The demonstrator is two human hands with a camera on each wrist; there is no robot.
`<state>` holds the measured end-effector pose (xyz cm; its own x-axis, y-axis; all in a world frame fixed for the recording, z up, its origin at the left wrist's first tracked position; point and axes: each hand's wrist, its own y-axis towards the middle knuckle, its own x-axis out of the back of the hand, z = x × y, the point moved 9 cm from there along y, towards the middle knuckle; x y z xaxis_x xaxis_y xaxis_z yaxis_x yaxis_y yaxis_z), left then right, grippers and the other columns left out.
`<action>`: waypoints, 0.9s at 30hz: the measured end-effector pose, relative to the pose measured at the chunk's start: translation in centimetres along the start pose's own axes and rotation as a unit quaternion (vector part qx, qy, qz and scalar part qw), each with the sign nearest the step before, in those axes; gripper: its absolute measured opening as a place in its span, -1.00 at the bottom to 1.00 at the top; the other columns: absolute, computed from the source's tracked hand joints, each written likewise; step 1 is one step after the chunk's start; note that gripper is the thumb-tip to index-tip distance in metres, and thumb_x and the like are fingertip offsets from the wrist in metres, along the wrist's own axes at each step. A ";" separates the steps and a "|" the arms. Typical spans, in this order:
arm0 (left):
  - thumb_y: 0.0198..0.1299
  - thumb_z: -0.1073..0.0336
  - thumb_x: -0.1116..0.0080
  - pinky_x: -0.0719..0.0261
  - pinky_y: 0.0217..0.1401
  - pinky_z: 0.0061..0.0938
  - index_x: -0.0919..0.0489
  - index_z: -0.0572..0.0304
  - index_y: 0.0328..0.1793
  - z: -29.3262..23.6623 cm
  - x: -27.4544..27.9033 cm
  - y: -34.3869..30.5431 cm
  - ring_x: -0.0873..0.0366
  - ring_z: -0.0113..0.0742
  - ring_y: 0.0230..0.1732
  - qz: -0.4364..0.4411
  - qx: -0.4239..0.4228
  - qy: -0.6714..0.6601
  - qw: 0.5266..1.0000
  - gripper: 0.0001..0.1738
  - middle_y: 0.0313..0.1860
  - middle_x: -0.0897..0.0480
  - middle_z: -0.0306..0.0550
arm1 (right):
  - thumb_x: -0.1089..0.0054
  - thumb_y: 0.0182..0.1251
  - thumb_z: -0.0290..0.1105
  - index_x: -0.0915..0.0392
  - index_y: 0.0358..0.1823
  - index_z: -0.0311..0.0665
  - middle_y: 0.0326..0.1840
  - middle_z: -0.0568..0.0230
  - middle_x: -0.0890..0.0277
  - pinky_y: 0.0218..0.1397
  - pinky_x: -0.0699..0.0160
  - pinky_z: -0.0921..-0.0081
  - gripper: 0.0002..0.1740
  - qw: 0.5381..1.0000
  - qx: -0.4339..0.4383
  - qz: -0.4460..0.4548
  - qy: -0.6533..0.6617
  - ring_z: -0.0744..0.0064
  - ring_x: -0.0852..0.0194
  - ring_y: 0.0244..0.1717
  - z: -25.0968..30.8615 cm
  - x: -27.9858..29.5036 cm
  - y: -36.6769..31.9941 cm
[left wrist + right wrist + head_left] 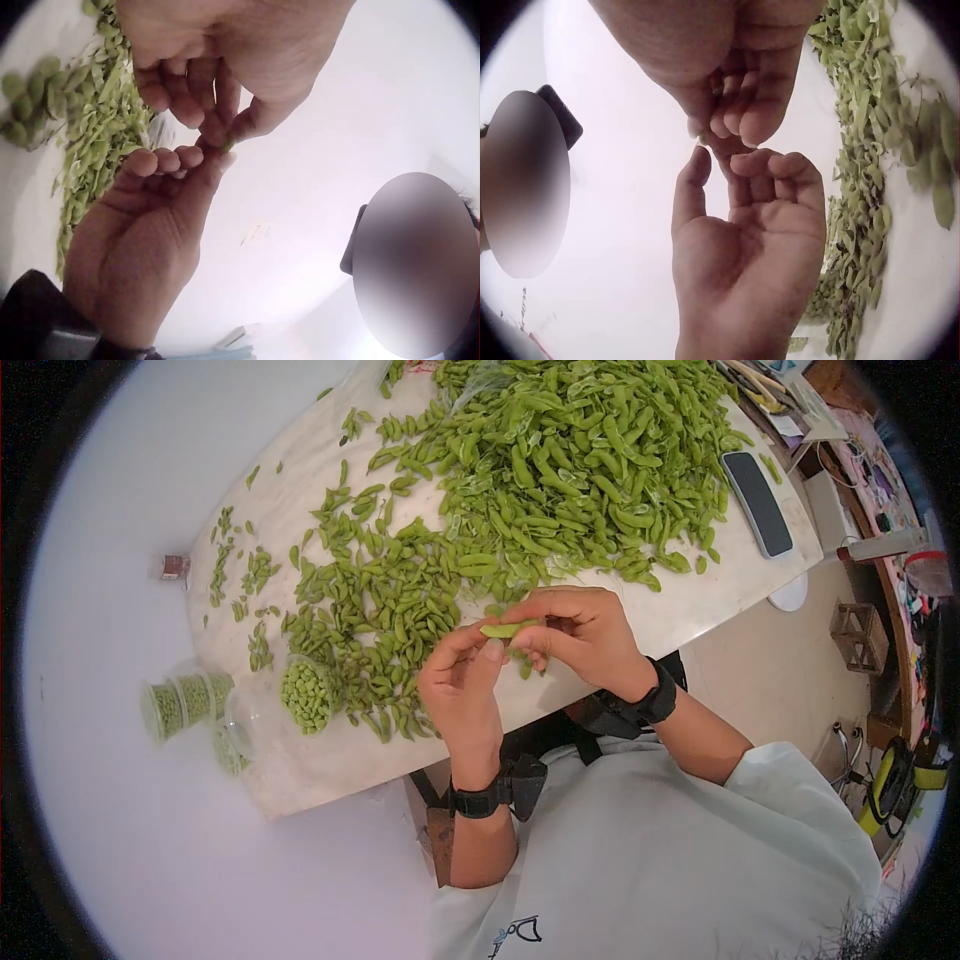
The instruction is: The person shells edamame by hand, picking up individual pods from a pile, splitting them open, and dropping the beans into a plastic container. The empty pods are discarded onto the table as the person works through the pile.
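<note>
Both hands meet over the near edge of the table, above the spread pods. A green edamame pod lies across the fingertips. My left hand pinches its left end between thumb and fingers, while my right hand pinches the other end. Much of the pod is hidden in the wrist views, where a small green bit shows between the fingertips. Left of the hands, loose pods cover the tabletop. A clear cup of shelled beans stands by them.
A large heap of pods fills the far side. A phone lies at the right edge. Clear containers of beans stand beyond the left edge. A wooden stool or crate is on the floor at right.
</note>
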<state>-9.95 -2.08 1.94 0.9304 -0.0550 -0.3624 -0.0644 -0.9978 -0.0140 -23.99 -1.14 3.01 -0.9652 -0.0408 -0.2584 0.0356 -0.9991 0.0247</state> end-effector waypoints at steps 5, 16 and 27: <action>0.14 0.51 -0.15 -0.49 -0.13 -0.53 -0.56 0.45 -0.07 -0.1 -0.1 -0.1 -0.52 -0.41 -0.26 0.000 -0.012 0.010 1.000 -0.77 -0.15 -0.63 0.00 | -0.21 0.22 -0.58 -0.62 -0.12 -0.42 -0.36 0.24 -0.57 -0.49 -0.45 0.73 -0.80 0.999 0.002 0.016 -0.040 0.65 -0.49 -0.55 0.1 0.0 0.0; 0.10 0.51 -0.11 -0.44 -0.01 -0.53 -0.55 0.47 -0.08 -0.2 -0.1 0.0 -0.50 -0.39 -0.19 -0.001 -0.001 0.014 1.000 -0.75 -0.17 -0.60 -0.03 | -0.24 0.20 -0.54 -0.64 -0.18 -0.38 -0.43 0.25 -0.56 -0.49 -0.41 0.71 -0.83 0.987 0.059 0.022 -0.146 0.63 -0.49 -0.56 1.2 -0.2 0.1; 0.14 0.59 0.05 -0.44 0.02 -0.50 -0.53 0.42 -0.11 0.6 0.0 0.4 -0.49 -0.34 -0.14 -0.023 -0.013 0.040 0.999 -0.79 -0.16 -0.56 -0.04 | -0.20 0.25 -0.50 -0.62 -0.18 -0.41 -0.43 0.24 -0.58 -0.47 -0.45 0.67 -0.84 0.984 0.022 0.028 -0.172 0.59 -0.52 -0.53 0.8 -0.2 0.2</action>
<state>-10.19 -2.47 1.41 0.9579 -0.0114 -0.2869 -0.0129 -0.9999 -0.0033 -24.03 -1.28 3.86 -0.9929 -0.0816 0.0862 0.0880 -0.9934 0.0732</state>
